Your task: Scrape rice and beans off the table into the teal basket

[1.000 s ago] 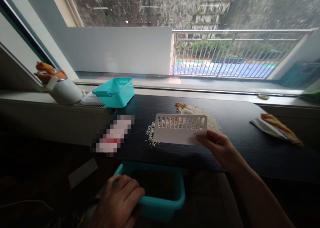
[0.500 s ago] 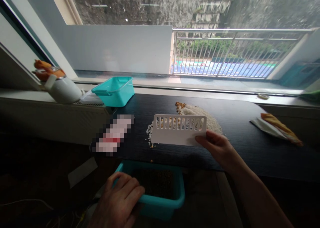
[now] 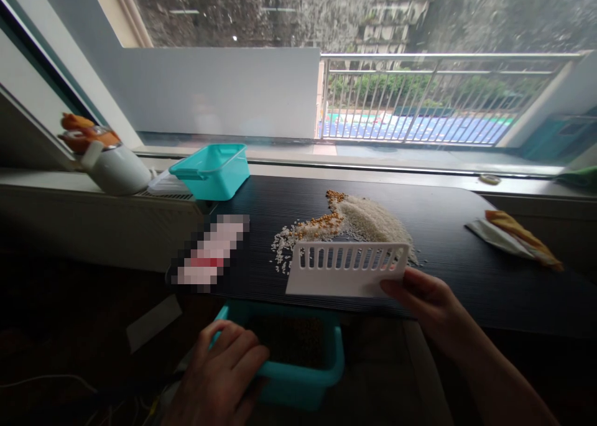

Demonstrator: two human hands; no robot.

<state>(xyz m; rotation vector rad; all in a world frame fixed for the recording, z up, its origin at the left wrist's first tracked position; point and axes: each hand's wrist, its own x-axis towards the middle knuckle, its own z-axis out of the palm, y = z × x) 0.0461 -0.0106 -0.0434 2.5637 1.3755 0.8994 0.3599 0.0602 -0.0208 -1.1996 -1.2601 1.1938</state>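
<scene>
White slotted plate (image 3: pixel 347 283) at the near edge of the bench (image 3: pixel 448 227), around mid-scene, tilted, row of slots along its upper part. Right hand (image 3: pixel 429 295) has its right end, grip closed on it, thumb on the near face. Can't tell if the plate's lower edge touches the bench.

Just beyond the plate: white grains (image 3: pixel 373 217), big heap to the right, thinner scatter to the left. Orange-yellow kernels (image 3: pixel 321 224) mixed in along the left part, plus 1 small cluster at the heap's far left tip.

Near side, below the bench edge: near teal tub (image 3: pixel 298 375), dark contents, too shaded to identify. Left hand (image 3: pixel 228 357) on its left near corner, grip closed over the rim, fingers bent over; thumb can't be made out.

Left on bench: pixelated pink-white item (image 3: pixel 209 252). Far left: far teal tub (image 3: pixel 228 180), upright, at the bench corner. Further left, white jug (image 3: pixel 121 170) with an orange object (image 3: pixel 84 130) at its top. Right on bench: yellow-and-white packet (image 3: pixel 517 239), lying flat. Far right, small ring (image 3: pixel 489 179) on the sill. Behind everything: window, metal railing (image 3: pixel 415 102) outside.
</scene>
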